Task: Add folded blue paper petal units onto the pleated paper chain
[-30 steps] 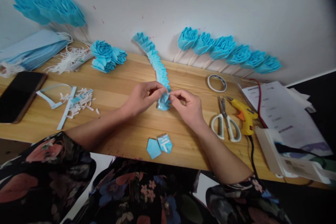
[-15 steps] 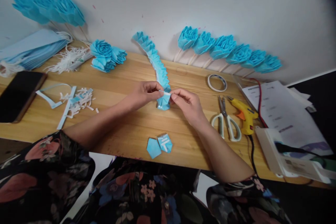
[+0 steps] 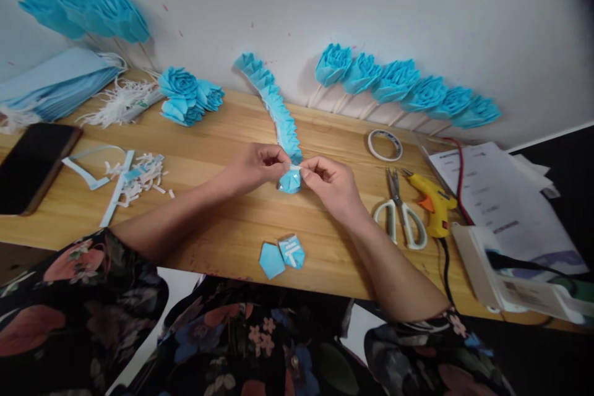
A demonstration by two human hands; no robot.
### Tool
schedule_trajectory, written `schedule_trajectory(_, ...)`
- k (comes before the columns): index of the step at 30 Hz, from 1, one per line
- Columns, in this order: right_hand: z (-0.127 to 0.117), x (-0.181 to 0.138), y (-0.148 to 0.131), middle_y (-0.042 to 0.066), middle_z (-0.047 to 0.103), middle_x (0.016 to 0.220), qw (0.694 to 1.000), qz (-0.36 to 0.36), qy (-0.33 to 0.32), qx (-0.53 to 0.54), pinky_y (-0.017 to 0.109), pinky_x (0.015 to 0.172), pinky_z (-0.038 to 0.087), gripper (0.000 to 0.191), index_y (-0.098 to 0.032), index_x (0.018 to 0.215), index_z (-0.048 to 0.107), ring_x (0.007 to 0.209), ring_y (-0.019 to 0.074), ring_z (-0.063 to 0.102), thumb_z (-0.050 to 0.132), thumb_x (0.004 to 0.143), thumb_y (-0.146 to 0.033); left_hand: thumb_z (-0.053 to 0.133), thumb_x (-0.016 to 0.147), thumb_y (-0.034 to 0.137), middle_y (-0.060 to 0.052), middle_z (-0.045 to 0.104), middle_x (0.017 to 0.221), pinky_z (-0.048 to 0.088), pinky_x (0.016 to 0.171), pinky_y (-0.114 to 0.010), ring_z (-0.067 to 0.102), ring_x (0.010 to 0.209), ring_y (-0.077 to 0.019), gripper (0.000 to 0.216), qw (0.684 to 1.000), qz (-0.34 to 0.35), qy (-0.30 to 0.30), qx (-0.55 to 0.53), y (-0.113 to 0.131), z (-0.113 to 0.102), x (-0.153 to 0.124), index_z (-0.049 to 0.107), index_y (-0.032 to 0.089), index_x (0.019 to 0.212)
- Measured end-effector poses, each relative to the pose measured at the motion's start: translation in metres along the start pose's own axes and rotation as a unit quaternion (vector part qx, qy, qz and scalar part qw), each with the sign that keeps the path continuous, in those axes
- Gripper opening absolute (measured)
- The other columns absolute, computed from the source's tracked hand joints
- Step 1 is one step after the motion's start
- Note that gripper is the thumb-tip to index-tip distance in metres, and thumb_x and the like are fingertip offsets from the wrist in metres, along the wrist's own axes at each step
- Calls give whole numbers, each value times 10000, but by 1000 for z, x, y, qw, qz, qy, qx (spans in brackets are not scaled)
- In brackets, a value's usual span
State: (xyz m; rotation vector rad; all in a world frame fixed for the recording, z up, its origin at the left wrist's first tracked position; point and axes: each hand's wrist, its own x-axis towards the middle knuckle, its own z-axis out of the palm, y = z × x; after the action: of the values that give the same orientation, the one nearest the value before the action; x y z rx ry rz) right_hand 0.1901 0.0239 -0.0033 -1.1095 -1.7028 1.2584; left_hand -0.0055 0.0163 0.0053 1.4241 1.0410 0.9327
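My left hand (image 3: pixel 263 164) and my right hand (image 3: pixel 330 182) meet mid-table, thumbs and forefingers pinched. Between the fingertips runs a short white strip that looks like tape (image 3: pixel 295 167), along the top edge of a blue folded piece (image 3: pixel 290 181) with creases. My fingers partly cover both. Just beyond stretches a curved row of pleated blue folded pieces (image 3: pixel 277 112), its near end close to my fingertips. Nearer my body, two flat blue pentagon pieces (image 3: pixel 271 260) lie side by side, the right one bearing white strips.
Scissors (image 3: pixel 395 189), a yellow glue gun (image 3: pixel 436 204) and a tape roll (image 3: pixel 385 145) lie right. Blue flowers on sticks (image 3: pixel 396 81) lean on the wall. Left are a phone (image 3: pixel 34 167), white scraps (image 3: pixel 143 179), loose blue flowers (image 3: pixel 179 83) and stacked face masks (image 3: pixel 60 83).
The white strip, earlier seen across the upper part of the blue piece, now sits slightly lower in view along its top edge. My hands have barely shifted and stay pinched.
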Motion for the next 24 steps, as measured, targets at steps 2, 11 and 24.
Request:
schedule_trajectory(2, -2, 1, 2, -25, 568, 639, 1000, 4, -5, 6, 245, 563, 400, 154, -185, 774, 698, 593, 105, 483, 641, 780, -328, 715, 748, 302, -11, 641, 663, 439, 622, -236, 563, 630, -108, 185, 1000, -2, 6, -5, -1, -1, 1, 664, 127, 717)
schedule_trajectory(11, -8, 4, 9, 8, 704, 786, 998, 13, -8, 67, 275, 708, 487, 195, -204, 870, 748, 724, 132, 613, 667, 840, -379, 697, 753, 327, -6, 640, 669, 433, 638, -244, 562, 635, -108, 203, 999, -4, 32, -11, -5, -2, 2, 652, 133, 720)
schedule_trajectory(24, -2, 2, 6, 3, 717, 740, 997, -18, 70, -10, 260, 629, 478, 152, -194, 803, 723, 646, 122, 599, 662, 809, -333, 639, 854, 259, -2, 598, 677, 415, 643, -269, 537, 643, -123, 118, 932, 218, 184, 224, -2, 4, -3, 627, 166, 782)
